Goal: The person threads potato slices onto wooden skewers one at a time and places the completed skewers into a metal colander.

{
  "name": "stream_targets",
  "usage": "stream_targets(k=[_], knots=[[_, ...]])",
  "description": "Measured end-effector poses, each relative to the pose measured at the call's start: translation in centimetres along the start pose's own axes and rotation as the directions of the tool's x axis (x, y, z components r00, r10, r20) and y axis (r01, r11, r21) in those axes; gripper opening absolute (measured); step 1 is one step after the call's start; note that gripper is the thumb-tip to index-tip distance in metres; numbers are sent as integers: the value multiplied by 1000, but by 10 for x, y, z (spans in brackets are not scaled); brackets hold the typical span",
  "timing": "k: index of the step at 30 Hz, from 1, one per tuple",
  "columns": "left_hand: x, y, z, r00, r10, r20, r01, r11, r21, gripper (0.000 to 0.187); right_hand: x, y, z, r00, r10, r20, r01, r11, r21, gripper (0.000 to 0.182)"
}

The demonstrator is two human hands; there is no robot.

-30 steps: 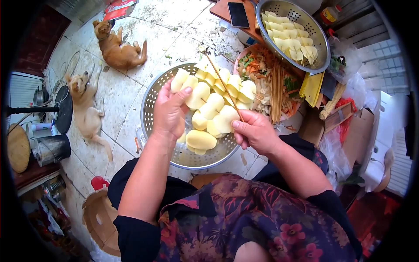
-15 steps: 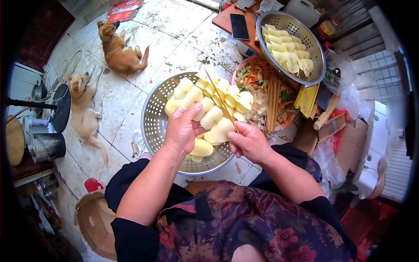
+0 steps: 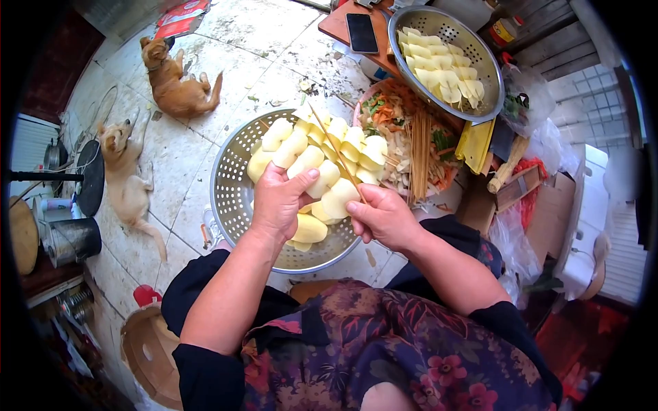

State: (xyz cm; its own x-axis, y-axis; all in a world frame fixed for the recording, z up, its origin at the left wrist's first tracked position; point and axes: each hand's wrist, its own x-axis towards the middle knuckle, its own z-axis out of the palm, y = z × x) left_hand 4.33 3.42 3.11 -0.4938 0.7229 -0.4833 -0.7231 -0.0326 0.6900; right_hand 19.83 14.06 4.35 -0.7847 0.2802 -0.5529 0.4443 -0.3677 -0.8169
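Observation:
My left hand [image 3: 279, 205] is closed on a row of overlapping pale yellow potato slices [image 3: 306, 162] over a perforated metal colander [image 3: 229, 195], its thumb pressed on one slice. My right hand [image 3: 384, 216] pinches the lower end of a thin wooden skewer [image 3: 334, 148], which slants up and left above the slices. Its fingertips touch the edge of the lowest slice [image 3: 340, 198] in the row. Behind, more skewered potato slices [image 3: 351, 142] lie in the colander. Loose slices [image 3: 308, 229] rest below my left hand. The fingers' undersides are hidden.
Beyond the colander, a bundle of skewers [image 3: 420, 157] lies across a basin of chopped vegetables [image 3: 391, 103]. A second colander [image 3: 490, 82] holds skewered slices beside a phone [image 3: 362, 33]. Two dogs, one brown [image 3: 179, 85] and one cream [image 3: 127, 175], lie on the tiled floor at left.
The view has shifted a little, so most things sit slightly further left. My left thumb has slid along the slices. My right hand still pinches the skewer in nearly the same pose.

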Motion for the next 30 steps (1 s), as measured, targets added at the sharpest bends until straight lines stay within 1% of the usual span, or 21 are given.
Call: stream_targets(k=[3, 6, 8, 9, 11, 12, 13, 14, 15, 17, 18, 19, 21, 22, 23, 25, 26, 28, 30], knots=[[-1, 1, 2, 1000, -6, -15, 6, 999, 35, 49, -1, 1, 0, 1000, 7, 4, -7, 1000, -4, 15], [0, -1, 1, 999, -43, -8, 43, 997, 60, 51, 0, 4, -2, 1000, 6, 9, -6, 1000, 9, 14], [1, -5, 3, 1000, 21, 9, -21, 1000, 18, 45, 0, 0, -5, 1000, 3, -2, -3, 1000, 20, 13], [3, -6, 2, 1000, 20, 10, -20, 1000, 19, 45, 1, -3, -7, 1000, 3, -4, -3, 1000, 22, 13], [8, -9, -6, 999, 22, 38, -16, 990, -139, 42, 2, -10, -16, 999, 10, -47, -8, 998, 62, 14], [14, -10, -11, 999, 20, 39, -14, 990, -138, 42, 2, -15, -23, 998, -9, -67, 14, 997, 75, 16], [21, -12, -16, 999, 14, -43, -19, 994, -105, 43, 4, -21, -30, 993, -4, -120, 9, 999, 41, 18], [27, -14, -20, 992, 11, -126, -20, 997, -72, 46, 6, -27, -39, 986, -14, -164, 17, 1000, 17, 17], [31, -16, -20, 992, 9, -123, -18, 997, -72, 46, 8, -32, -48, 978, -25, -208, 24, 1000, -6, 15], [36, -21, -21, 950, -144, -276, 145, 989, -14, 50, 13, -40, -65, 968, -37, -247, 49, 998, 40, 14], [37, -26, -21, 956, -167, -241, 175, 984, 11, 58, 18, -40, -75, 972, -39, -230, 50, 998, 43, 13], [38, -29, -18, 957, -169, -237, 177, 984, 14, 58, 21, -42, -80, 973, -22, -229, 44, 995, 92, 13], [38, -33, -10, 946, -264, -186, 278, 959, 56, 64, 31, -43, -89, 972, 10, -234, -3, 1000, 27, 13], [42, -37, -12, 950, -267, -164, 283, 955, 83, 76, 35, -42, -93, 971, 9, -238, -2, 1000, 28, 13], [44, -39, -11, 950, -268, -161, 284, 955, 84, 76, 40, -40, -97, 975, 28, -219, -25, 1000, 19, 14], [49, -41, -7, 948, -283, -147, 303, 943, 136, 87, 49, -33, -105, 978, 47, -203, -46, 999, 10, 18], [53, -44, -6, 948, -283, -144, 303, 943, 138, 87, 53, -29, -111, 981, 69, -180, -66, 998, 24, 19], [62, -54, -7, 957, -259, -131, 279, 947, 160, 99, 58, -23, -120, 982, 114, -148, -111, 993, 34, 22], [71, -58, -8, 956, -272, -105, 287, 944, 164, 96, 60, -22, -125, 981, 135, -141, -133, 991, 30, 23]])
